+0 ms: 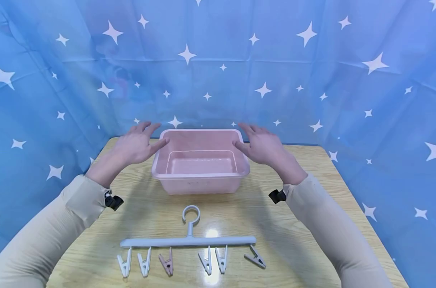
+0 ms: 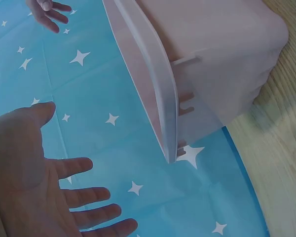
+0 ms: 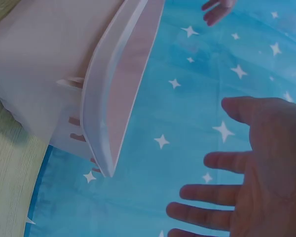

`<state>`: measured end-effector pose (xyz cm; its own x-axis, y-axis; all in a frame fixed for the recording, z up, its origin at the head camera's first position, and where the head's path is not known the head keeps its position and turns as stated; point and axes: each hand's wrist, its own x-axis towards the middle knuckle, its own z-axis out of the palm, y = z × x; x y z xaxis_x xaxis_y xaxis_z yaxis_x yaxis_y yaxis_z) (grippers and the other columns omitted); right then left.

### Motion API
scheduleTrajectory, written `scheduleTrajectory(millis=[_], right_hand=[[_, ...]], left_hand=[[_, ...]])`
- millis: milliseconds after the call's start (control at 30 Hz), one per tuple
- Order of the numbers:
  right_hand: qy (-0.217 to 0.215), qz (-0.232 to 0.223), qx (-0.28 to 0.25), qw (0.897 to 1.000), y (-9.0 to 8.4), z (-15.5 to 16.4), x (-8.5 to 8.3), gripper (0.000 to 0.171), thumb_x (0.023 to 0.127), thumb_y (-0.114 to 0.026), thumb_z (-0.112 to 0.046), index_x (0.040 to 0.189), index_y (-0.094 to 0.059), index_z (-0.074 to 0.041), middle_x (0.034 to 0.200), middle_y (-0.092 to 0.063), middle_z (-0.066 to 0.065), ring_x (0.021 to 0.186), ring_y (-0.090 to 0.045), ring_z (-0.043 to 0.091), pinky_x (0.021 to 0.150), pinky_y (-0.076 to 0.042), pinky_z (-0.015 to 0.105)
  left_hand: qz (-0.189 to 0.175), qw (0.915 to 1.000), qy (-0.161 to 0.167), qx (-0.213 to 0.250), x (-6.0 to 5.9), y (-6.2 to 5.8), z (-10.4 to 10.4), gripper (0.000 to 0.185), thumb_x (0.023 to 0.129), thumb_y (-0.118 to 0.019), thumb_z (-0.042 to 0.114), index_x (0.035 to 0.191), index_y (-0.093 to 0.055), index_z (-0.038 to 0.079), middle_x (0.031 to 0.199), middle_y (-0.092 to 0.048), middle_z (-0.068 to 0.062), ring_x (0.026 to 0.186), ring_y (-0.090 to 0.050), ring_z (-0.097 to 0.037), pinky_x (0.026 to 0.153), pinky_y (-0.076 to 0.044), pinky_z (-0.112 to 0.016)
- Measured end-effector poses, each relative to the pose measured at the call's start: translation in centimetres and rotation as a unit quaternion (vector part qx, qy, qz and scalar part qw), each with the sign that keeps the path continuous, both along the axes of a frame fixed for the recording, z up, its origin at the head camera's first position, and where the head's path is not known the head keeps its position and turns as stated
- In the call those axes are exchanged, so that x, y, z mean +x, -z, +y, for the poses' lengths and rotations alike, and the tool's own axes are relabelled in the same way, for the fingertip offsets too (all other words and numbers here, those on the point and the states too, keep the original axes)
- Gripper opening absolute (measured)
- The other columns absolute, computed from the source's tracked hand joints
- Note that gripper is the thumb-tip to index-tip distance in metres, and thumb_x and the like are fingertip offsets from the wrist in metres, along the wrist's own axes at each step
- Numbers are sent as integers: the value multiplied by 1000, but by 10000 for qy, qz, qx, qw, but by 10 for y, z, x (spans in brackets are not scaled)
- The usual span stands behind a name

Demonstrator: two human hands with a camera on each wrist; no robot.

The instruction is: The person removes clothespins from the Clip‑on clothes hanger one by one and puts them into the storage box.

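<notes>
A pink plastic basin (image 1: 201, 185) stands upright toward the back of the table, and its inside looks bare. My left hand (image 1: 136, 145) hovers by the basin's left side, fingers spread and holding nothing. On the opposite side my right hand (image 1: 262, 146) hovers likewise, fingers extended. Both wrist views show a gap between each hand and the rim (image 2: 160, 98). In front of the basin lies a light blue clip hanger (image 1: 189, 241), its hook pointing at the basin. Several clothespins hang along its bar, among them a pink clothespin (image 1: 167, 262) and a grey clothespin (image 1: 255, 257).
A wooden-topped table (image 1: 301, 240) carries everything. Blue cloth with white stars (image 1: 218, 80) closes off the back and both sides, coming right up to the table's edges. A small black wrist camera (image 1: 113, 201) sits at the left cuff, another wrist camera (image 1: 277, 196) at the right.
</notes>
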<state>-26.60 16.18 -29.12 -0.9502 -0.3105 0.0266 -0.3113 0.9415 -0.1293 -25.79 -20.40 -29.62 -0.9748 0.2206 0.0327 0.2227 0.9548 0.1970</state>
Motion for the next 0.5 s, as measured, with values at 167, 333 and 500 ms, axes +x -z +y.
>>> scheduleTrajectory(millis=[167, 333, 500], right_hand=[[-5, -28, 67, 10000, 1, 2, 2, 72, 100, -37, -63, 160, -20, -27, 163, -31, 12, 145, -35, 42, 104, -40, 67], [25, -27, 158, 9999, 1, 3, 3, 70, 100, -36, -62, 157, -31, -22, 159, -39, 13, 142, -42, 40, 100, -44, 64], [-46, -7, 187, 9998, 2, 3, 5, 65, 101, -37, -60, 150, -45, -17, 152, -49, 12, 136, -50, 37, 98, -48, 60]], left_hand=[[-39, 10000, 5, 40, 2, 1, -1, 83, 97, -30, 73, 157, -31, 15, 160, -27, -24, 143, -29, -52, 104, -35, -71], [-61, 10000, 29, 24, 3, 0, -2, 81, 98, -30, 71, 153, -38, 12, 157, -34, -24, 140, -35, -52, 103, -38, -69], [-35, 10000, 41, -37, 5, 0, -3, 76, 99, -32, 68, 151, -42, 13, 154, -39, -24, 136, -41, -51, 100, -41, -68]])
